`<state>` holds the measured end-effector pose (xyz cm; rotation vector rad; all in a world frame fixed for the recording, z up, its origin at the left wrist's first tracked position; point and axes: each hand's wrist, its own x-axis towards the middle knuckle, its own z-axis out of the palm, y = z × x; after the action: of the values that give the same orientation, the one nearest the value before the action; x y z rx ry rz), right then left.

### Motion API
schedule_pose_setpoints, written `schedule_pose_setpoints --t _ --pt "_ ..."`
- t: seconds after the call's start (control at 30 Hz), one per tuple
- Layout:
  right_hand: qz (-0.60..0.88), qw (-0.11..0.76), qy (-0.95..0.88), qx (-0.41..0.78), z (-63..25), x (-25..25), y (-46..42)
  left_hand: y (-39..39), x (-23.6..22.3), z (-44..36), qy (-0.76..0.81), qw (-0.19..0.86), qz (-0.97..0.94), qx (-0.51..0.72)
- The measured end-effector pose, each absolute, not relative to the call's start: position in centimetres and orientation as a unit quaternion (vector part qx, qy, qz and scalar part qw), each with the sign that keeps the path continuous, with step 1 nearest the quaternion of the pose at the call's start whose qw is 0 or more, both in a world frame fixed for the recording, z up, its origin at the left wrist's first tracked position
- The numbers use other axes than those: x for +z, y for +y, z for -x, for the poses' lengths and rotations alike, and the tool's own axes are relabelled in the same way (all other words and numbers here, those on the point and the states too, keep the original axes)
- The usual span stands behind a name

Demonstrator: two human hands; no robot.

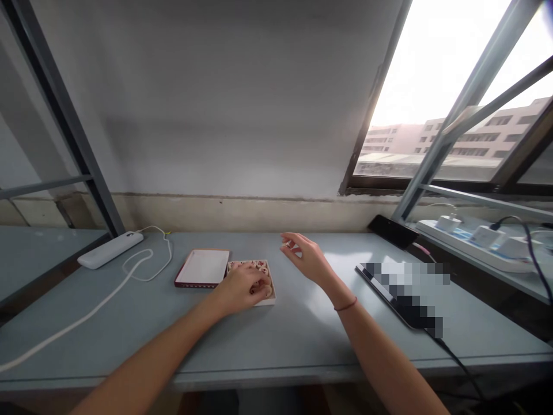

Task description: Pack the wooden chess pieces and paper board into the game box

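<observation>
Round pieces [261,264] — in the white box [266,302], beneath the left hand [242,288]

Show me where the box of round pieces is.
In the head view, the box sits on the desk just left of centre, under the left hand, beside the red-edged lid.

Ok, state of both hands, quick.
Left hand: fingers curled over pieces in the box; can't tell whether it grips any.
Right hand: closed, holding one small piece.
</observation>
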<state>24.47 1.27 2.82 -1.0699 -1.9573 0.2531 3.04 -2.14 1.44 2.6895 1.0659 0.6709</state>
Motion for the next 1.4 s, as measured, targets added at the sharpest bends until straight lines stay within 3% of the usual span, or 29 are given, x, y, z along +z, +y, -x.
schedule_pose_setpoints --t 0.37,0.53,1.17,1.4 --pt "0.404 0.407 -0.809 0.128 -23.0 3.3 -0.6 -2.7 0.9 -3.5 0.329 0.044 -0.921 0.202" --pt "0.365 0.326 -0.856 0.165 -22.7 3.3 -1.2 -2.5 1.9 -2.4 0.293 0.003 -0.936 0.194" --pt "0.329 0.204 -0.894 0.226 -21.6 2.4 -1.3 -1.3 2.0 -0.2 0.346 0.044 -0.929 0.125" --pt "0.329 0.228 -0.889 0.222 -21.6 2.1 -1.0 -1.1 1.7 -0.4 0.361 0.055 -0.921 0.133"
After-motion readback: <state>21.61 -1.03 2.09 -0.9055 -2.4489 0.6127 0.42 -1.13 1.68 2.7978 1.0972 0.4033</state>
